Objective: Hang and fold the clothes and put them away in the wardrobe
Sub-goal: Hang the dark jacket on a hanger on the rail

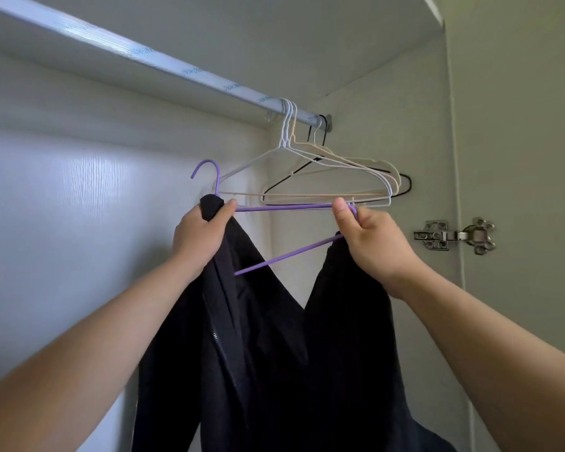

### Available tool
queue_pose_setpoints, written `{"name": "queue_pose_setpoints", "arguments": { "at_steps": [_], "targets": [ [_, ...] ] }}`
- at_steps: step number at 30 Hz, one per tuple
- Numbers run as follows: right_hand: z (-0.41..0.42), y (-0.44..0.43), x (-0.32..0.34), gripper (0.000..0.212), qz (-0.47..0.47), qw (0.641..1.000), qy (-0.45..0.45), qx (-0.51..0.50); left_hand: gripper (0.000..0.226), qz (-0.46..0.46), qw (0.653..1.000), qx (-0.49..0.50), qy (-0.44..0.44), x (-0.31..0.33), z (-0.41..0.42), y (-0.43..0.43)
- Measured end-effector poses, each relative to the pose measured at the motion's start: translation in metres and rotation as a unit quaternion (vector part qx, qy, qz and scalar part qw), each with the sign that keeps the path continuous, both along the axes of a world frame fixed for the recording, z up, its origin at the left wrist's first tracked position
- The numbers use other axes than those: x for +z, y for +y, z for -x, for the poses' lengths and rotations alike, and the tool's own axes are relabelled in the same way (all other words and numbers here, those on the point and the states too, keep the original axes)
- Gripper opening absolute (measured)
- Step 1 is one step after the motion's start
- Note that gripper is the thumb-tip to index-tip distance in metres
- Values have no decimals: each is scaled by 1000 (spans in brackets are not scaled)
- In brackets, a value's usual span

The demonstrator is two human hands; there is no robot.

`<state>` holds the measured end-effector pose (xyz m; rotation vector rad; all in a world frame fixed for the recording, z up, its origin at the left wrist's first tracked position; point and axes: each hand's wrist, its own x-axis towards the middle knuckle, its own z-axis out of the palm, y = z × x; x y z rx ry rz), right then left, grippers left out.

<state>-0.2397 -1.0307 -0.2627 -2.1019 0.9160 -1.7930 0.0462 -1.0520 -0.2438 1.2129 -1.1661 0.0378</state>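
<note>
The black jacket [268, 353] is matt cloth, the purple hanger [284, 207] smooth coated wire, the rail [163, 63] glossy film-wrapped metal, the hinge [454, 236] bright bare metal, the wardrobe back panel [79, 197] white with a sheeny wood grain.

Garment [268, 353] draped on hanger [284, 207], below rail [163, 65]; other hangers [307, 194] on rail behind, toward right end; hinge [455, 235] farther right.

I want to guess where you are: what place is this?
Most likely inside a wardrobe: a hanging rail holds empty hangers, and a door hinge sits on the right.
</note>
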Motion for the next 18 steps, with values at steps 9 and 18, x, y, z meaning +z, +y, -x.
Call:
{"name": "queue_pose_setpoints", "arguments": {
  "at_steps": [9,18],
  "targets": [
    [-5,6,34,74,-108,810,534,-219,52,-41,995,-72,54,18,-38,13],
    [-44,10,82,21,-47,943,278,-178,47,-59,990,-24,-126,28,-38,29]
  ]
}}
